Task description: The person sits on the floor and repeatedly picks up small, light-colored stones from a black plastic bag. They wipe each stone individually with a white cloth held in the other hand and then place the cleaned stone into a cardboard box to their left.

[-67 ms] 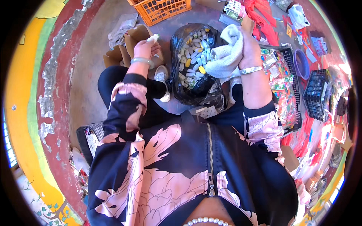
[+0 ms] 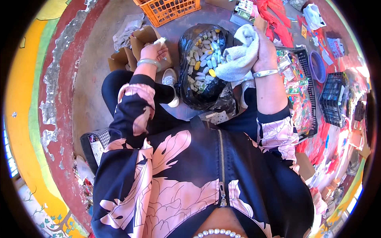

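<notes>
I look down on my dark flowered jacket and my knees. My left hand [image 2: 152, 51] is closed round a small white object [image 2: 160, 40], held over an open brown cardboard box [image 2: 143, 37]. My right hand [image 2: 265, 49] grips a bunched pale towel [image 2: 238, 55] above the right rim of a black plastic bag [image 2: 198, 93]. The bag stands open between my feet and holds several small white, pale blue and yellow pieces [image 2: 204, 55]. A bangle sits on each wrist.
An orange plastic crate [image 2: 168, 10] stands beyond the bag. To the right a black tray [image 2: 307, 85] holds colourful packets, with a dark basket [image 2: 332, 99] and a purple bowl [image 2: 318, 65] past it. Red cloth [image 2: 274, 12] lies at the top. A bag [image 2: 94, 146] sits by my left hip.
</notes>
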Demonstrator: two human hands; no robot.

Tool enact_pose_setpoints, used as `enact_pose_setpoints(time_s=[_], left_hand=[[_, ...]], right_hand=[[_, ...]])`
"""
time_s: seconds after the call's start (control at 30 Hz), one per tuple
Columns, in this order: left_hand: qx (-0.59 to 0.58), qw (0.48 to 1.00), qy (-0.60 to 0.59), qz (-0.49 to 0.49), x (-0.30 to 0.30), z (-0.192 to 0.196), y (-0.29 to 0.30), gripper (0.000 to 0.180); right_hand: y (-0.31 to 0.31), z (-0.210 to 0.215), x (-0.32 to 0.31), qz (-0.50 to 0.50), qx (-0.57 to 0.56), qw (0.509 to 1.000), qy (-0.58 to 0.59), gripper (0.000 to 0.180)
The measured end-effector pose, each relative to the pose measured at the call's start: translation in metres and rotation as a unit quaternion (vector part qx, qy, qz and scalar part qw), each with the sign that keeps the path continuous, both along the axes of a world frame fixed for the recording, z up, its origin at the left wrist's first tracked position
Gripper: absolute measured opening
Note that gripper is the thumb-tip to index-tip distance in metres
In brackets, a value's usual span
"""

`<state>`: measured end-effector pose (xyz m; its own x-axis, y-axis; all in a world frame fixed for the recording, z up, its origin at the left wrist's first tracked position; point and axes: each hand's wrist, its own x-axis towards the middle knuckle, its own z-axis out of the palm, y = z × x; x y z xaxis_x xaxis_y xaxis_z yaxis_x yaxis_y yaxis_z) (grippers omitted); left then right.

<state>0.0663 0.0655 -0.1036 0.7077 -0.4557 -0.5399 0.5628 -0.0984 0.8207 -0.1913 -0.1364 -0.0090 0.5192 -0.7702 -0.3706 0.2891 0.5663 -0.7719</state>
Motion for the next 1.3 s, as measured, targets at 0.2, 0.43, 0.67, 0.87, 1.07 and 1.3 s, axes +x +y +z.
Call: enact_pose_setpoints(time_s=[0.2, 0.43, 0.67, 0.87, 1.07, 1.3], left_hand=[[0.007, 0.98, 0.106, 0.169, 0.081, -0.065, 0.005, 0.026], [0.031, 0.999, -0.025, 0.013, 0.1, -0.104, -0.01, 0.032], [0.163, 0.775, -0.499, -0.351, -0.022, -0.189, -0.064, 0.024], [0.252, 0.663, -0.444, -0.548, -0.084, -0.222, -0.074, 0.028], [0.336, 0.59, -0.365, -0.637, -0.086, -0.254, -0.08, 0.049], [0.394, 0.618, -0.302, -0.609, -0.103, -0.258, -0.087, 0.046]], right_hand=[[-0.011, 0.013, -0.013, -0.051, 0.005, 0.997, -0.052, 0.022], [-0.037, 0.009, -0.04, -0.07, -0.02, 0.991, -0.115, 0.028], [-0.026, 0.014, -0.045, -0.04, -0.002, 0.99, -0.138, 0.024], [-0.017, 0.027, -0.042, -0.025, 0.056, 0.986, -0.154, 0.027], [-0.017, 0.027, -0.042, -0.025, 0.077, 0.987, -0.14, 0.034], [-0.016, 0.025, -0.035, -0.069, 0.065, 0.994, -0.052, 0.034]])
